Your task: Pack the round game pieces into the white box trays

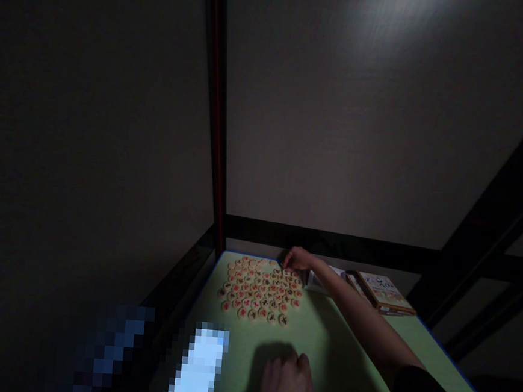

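No single character can be read with certainty. The round xiangqi pieces [258, 295] on the left carry one Chinese character each where the marking shows, some in red, others in black; the nearest piece on the right [283, 320] bears a black one, the near-left piece [226, 306] a red one. Several far-left discs [233, 267] show pale faces with no legible marking. On the right, the flat box [383, 288] has dark, brush-like lettering across its lid, too small and dim to make out.
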`<state>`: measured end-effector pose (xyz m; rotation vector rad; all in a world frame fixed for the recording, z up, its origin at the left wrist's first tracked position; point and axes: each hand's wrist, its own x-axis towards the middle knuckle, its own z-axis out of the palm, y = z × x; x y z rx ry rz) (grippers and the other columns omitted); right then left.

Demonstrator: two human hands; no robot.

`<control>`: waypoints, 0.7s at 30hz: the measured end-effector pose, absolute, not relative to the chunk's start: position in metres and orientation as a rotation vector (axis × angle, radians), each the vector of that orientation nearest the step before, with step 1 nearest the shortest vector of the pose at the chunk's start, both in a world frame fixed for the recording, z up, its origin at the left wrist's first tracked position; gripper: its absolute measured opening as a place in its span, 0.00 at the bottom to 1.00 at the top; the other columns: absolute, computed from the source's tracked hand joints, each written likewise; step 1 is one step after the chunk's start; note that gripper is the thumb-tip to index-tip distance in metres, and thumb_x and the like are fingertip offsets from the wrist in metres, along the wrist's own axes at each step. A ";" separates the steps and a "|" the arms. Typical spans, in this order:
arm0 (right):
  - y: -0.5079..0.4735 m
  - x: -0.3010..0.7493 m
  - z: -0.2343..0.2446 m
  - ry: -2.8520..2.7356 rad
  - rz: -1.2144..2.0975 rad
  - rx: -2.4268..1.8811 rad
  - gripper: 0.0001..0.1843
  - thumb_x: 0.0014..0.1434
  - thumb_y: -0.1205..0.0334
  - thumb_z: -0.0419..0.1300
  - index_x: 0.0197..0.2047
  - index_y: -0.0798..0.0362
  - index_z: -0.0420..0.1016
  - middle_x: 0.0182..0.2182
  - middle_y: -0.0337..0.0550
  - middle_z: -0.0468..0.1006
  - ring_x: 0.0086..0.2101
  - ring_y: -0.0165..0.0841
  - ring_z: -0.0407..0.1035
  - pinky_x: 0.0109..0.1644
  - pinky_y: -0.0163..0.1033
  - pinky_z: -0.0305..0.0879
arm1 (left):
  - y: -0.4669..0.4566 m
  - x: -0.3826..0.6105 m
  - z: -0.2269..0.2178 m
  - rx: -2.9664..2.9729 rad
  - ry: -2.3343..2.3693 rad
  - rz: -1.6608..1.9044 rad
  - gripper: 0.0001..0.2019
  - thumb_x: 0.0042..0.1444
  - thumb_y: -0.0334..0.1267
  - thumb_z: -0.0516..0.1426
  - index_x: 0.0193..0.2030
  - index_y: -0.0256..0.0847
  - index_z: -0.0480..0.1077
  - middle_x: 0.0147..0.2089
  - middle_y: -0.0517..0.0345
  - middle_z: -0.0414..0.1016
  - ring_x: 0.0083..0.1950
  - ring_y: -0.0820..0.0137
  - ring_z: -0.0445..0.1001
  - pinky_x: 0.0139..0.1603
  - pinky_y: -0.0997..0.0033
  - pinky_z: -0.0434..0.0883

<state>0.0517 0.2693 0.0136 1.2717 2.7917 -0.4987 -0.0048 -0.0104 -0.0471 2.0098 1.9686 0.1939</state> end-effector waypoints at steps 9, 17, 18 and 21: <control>0.269 0.045 0.015 2.833 -0.204 1.379 0.14 0.54 0.69 0.59 0.39 0.52 0.85 0.38 0.47 0.84 0.41 0.38 0.77 0.43 0.33 0.67 | -0.010 -0.006 -0.045 1.997 1.939 0.200 0.17 0.64 0.34 0.48 0.54 0.45 0.73 0.51 0.46 0.76 0.51 0.58 0.74 0.51 0.59 0.66; 0.256 0.029 0.005 2.764 -0.047 1.391 0.14 0.55 0.70 0.60 0.43 0.53 0.83 0.43 0.56 0.82 0.43 0.43 0.77 0.44 0.38 0.68 | -0.010 -0.003 -0.043 1.975 1.979 0.188 0.16 0.63 0.31 0.49 0.52 0.44 0.74 0.49 0.48 0.77 0.50 0.57 0.75 0.52 0.57 0.68; 0.255 0.029 0.005 2.759 -0.047 1.377 0.15 0.55 0.71 0.59 0.43 0.54 0.83 0.43 0.56 0.82 0.43 0.43 0.77 0.42 0.37 0.68 | -0.010 -0.003 -0.043 1.970 1.985 0.191 0.16 0.63 0.31 0.49 0.52 0.44 0.74 0.49 0.48 0.77 0.51 0.57 0.75 0.52 0.56 0.68; 0.256 0.030 0.009 2.764 -0.051 1.330 0.17 0.54 0.73 0.58 0.44 0.54 0.82 0.43 0.55 0.82 0.42 0.41 0.77 0.40 0.35 0.67 | -0.009 -0.004 -0.044 1.971 1.976 0.191 0.16 0.63 0.31 0.49 0.52 0.44 0.73 0.50 0.48 0.77 0.50 0.56 0.75 0.52 0.55 0.69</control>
